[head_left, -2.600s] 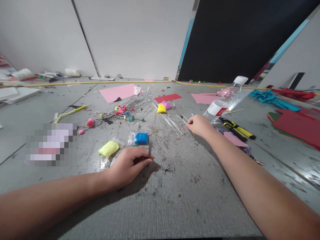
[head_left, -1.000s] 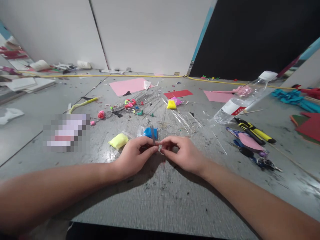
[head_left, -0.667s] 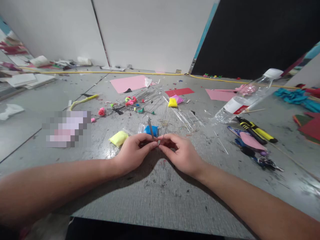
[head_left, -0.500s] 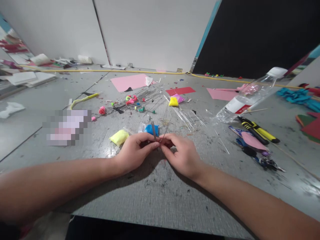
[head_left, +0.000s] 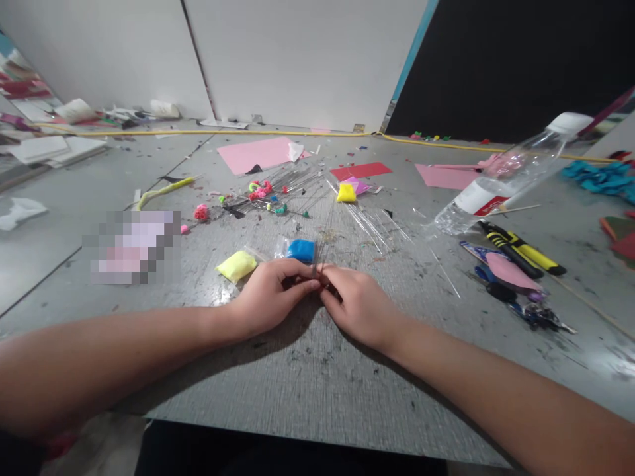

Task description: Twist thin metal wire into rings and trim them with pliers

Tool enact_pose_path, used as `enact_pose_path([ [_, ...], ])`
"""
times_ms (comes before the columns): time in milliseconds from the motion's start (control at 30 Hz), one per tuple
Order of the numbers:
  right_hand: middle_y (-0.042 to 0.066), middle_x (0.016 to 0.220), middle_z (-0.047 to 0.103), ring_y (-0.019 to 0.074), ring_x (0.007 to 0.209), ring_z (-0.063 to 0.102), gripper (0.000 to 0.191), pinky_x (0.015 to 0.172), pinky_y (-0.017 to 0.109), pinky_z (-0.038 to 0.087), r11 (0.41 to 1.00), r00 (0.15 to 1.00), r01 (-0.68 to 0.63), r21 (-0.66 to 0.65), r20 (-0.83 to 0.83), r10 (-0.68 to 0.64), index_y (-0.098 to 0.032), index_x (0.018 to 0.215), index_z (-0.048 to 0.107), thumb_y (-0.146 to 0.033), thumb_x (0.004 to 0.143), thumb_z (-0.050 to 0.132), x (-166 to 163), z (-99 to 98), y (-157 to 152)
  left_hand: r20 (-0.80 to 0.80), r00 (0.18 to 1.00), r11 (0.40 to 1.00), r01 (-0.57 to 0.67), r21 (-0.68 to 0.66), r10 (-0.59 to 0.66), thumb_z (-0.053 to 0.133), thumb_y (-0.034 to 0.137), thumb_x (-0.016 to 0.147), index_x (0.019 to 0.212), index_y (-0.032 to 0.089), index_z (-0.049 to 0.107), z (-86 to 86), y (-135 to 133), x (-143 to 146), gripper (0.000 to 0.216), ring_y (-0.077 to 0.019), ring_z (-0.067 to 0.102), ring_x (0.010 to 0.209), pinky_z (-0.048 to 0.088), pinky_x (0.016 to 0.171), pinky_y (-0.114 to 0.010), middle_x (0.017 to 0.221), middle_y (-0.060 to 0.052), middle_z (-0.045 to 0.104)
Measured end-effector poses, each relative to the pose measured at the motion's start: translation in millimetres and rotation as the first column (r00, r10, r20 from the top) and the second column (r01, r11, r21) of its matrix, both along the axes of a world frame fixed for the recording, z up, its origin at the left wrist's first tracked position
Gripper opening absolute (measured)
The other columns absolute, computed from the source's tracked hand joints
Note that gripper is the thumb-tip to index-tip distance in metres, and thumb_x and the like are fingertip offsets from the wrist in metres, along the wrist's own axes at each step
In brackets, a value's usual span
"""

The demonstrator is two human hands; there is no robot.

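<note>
bare right hand [head_left: 361, 303] has been brought in from two o'clock to meet the bare left hand [head_left: 270, 294], thin grey metal wire bundle [head_left: 318, 256] now pinched between both, long axis toward roughly twelve, neither hand nearer

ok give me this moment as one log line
left hand: pinching thin wires; right hand: at same wires, grip unclear; nearby: blue packet, pale yellow packet

Left-hand grip [head_left: 270, 294] and right-hand grip [head_left: 362, 304] meet around thin grey wires [head_left: 318, 255].
</note>
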State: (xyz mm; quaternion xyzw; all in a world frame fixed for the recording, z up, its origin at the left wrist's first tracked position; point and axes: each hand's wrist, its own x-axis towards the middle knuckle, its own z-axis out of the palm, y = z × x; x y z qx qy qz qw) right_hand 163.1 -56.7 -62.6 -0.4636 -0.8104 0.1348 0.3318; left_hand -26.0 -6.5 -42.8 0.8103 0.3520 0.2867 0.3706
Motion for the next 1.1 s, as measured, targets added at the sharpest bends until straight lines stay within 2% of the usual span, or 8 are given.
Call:
enact_pose_path([
  [267,0.017,0.121,0.073,0.0276,0.113,0.07,0.026,0.095,0.043,0.055,0.996,0.996,-0.07,-0.051,-0.06,0.067,-0.014,0.116,0.063,-0.014,0.095,0.047,2,0.4,1,0.017,1.0,1.0,0.008,0.015,-0.008,0.064,0.026,0.09,0.083,0.019,0.073,0.2,-1,-1,0.013,-0.0176,0.067,0.081,0.052,0.077,-0.032,0.085,-0.003,0.075],
  [367,0.01,0.104,0.076,0.0231,0.095,0.073,0.028,0.085,0.037,0.056,0.993,0.992,-0.043,-0.11,-0.119,0.03,-0.017,0.121,0.06,-0.017,0.094,0.05,6,6.5,2,0.038,0.999,1.0,-0.023,-0.022,0.023,0.065,0.03,0.09,0.088,0.02,0.075,-0.4,-1,-2,0.013,-0.0193,0.07,0.087,0.054,0.081,-0.034,0.092,-0.004,0.078],
  [500,0.006,0.088,0.075,0.0211,0.076,0.07,0.026,0.076,0.037,0.054,0.965,0.973,0.226,-0.131,-0.024,-0.231,-0.02,0.118,0.06,-0.021,0.093,0.053,40,28.7,10,0.024,0.998,0.997,-0.056,-0.054,0.057,0.066,0.032,0.088,0.084,0.02,0.072,0.5,-1,-1,0.015,-0.0202,0.072,0.089,0.055,0.081,-0.035,0.094,-0.005,0.079],
  [667,0.009,0.091,0.076,0.0242,0.083,0.07,0.023,0.077,0.037,0.052,0.705,0.715,0.689,-0.17,0.317,-0.623,-0.02,0.109,0.066,-0.018,0.087,0.06,120,54.7,34,0.008,0.999,0.998,-0.046,-0.037,0.047,0.066,0.033,0.087,0.079,0.02,0.068,1.5,-2,-1,0.015,-0.0195,0.072,0.088,0.057,0.081,-0.034,0.094,-0.005,0.078],
  [733,0.009,0.086,0.075,0.0258,0.083,0.07,0.017,0.078,0.038,0.051,0.63,0.651,0.748,-0.211,0.418,-0.633,-0.019,0.1,0.067,-0.018,0.084,0.062,147,55.1,43,0.002,0.999,0.999,-0.042,-0.03,0.042,0.066,0.033,0.087,0.081,0.02,0.068,1.5,-2,-1,0.015,-0.0189,0.072,0.086,0.057,0.08,-0.033,0.094,-0.005,0.078],
  [867,0.011,0.082,0.074,0.0273,0.077,0.069,0.016,0.073,0.039,0.051,0.574,0.623,0.776,-0.263,0.469,-0.626,-0.016,0.096,0.069,-0.022,0.082,0.066,179,46.9,50,0.004,1.0,1.0,-0.02,-0.001,0.02,0.065,0.032,0.088,0.081,0.02,0.067,1.2,-1,-1,0.015,-0.0184,0.071,0.084,0.057,0.077,-0.032,0.092,-0.005,0.078],
  [967,0.01,0.089,0.074,0.0257,0.079,0.068,0.025,0.073,0.038,0.051,0.599,0.666,0.739,-0.309,0.474,-0.577,-0.018,0.101,0.068,-0.027,0.078,0.071,196,44.4,44,-0.001,1.0,1.0,-0.005,0.025,0.005,0.065,0.031,0.088,0.081,0.019,0.067,1.1,-1,-2,0.014,-0.0183,0.071,0.083,0.057,0.077,-0.033,0.091,-0.005,0.078],
  [1100,0.006,0.098,0.07,0.0247,0.086,0.068,0.049,0.076,0.037,0.052,0.634,0.805,0.584,-0.507,0.463,-0.371,-0.023,0.111,0.069,-0.027,0.064,0.081,214,44.6,35,-0.008,1.0,0.999,0.018,0.039,-0.018,0.066,0.03,0.089,0.079,0.019,0.067,1.3,0,-2,0.015,-0.0181,0.071,0.082,0.057,0.076,-0.032,0.089,-0.005,0.078],
])
